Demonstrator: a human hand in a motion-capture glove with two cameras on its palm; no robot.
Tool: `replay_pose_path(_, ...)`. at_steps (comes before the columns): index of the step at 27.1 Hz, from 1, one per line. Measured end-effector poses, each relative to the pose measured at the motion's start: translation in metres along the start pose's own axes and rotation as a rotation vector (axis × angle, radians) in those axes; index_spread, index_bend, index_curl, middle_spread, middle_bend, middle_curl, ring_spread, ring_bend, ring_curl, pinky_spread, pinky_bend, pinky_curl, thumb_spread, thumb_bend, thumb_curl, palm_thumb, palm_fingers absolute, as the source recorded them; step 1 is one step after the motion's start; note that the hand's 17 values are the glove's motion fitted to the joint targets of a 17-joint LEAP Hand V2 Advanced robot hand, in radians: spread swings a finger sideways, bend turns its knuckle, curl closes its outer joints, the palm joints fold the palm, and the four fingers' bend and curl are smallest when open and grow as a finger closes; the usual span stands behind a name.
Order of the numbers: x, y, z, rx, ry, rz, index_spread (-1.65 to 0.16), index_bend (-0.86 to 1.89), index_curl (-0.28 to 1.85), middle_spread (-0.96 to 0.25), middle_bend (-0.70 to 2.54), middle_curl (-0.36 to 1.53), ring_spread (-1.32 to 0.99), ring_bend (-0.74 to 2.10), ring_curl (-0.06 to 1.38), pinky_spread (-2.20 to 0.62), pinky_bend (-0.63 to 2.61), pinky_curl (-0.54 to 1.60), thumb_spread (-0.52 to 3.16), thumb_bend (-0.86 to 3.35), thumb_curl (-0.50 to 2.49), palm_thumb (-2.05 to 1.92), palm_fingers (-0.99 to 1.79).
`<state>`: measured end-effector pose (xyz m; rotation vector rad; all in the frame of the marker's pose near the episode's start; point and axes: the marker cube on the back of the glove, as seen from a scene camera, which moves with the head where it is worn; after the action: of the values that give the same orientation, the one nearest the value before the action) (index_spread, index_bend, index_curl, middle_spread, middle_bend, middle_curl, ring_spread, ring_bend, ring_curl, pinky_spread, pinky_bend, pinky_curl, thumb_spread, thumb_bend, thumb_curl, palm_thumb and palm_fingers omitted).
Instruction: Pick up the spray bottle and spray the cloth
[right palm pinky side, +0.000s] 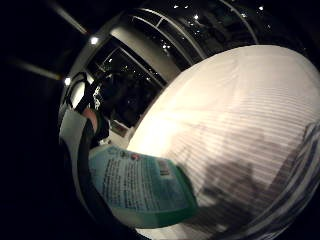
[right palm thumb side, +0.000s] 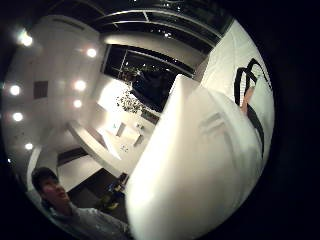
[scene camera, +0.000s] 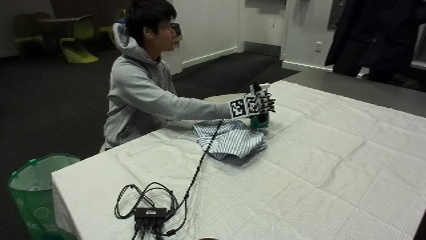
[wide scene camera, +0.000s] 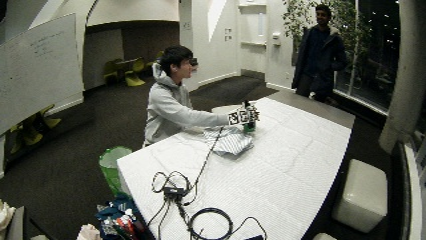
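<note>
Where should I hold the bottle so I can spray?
Probably high, around the neck under the spray head. The bottle stands upright beside the cloth, and the gloved hand is already around its upper part from the person's side; whether a finger reaches the trigger can't be seen.

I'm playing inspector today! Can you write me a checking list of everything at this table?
Surface: table under a white cloth cover with fine lines.
Job's things: spray bottle with a green base, upright on the table; striped cloth crumpled beside it.
Clutter: nothing seen.
Grippers: gloved right hand grips the bottle near its top.
Cables: a cable runs from the glove across the cloth to a small black box with loose loops.
Surroundings: green bin on the floor by the table's corner.
</note>
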<state>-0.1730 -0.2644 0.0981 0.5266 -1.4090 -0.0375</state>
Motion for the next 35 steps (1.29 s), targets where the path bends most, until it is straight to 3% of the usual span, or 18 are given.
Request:
replay_pose_path(8, -0.004, 0.006, -0.01, -0.056, 0.008, 0.02, -0.16, 0.33, 0.54, -0.07, 0.48, 0.46, -0.16, 0.42, 0.41, -0.22, 0.46, 0.39, 0.35, -0.04, 0.76, 0.9, 1.19)
replay_pose_path(12, -0.011, 0.015, -0.023, -0.094, 0.006, 0.016, -0.21, 0.08, 0.47, -0.07, 0.39, 0.44, -0.15, 0.4, 0.41, -0.16, 0.5, 0.41, 0.57, -0.03, 0.72, 0.88, 0.79)
replay_pose_path(18, -0.025, 0.026, -0.05, -0.112, -0.014, 0.002, -0.26, 0.01, 0.38, -0.08, 0.24, 0.4, -0.13, 0.39, 0.42, -0.03, 0.57, 0.44, 0.72, -0.05, 0.65, 0.82, 0.41)
replay_pose_path(35, -0.068, 0.068, -0.133, -0.077, -0.038, -0.063, -0.32, 0.12, 0.25, -0.08, 0.21, 0.37, -0.11, 0.41, 0.36, 0.09, 0.56, 0.37, 0.89, -0.03, 0.51, 0.73, 0.38)
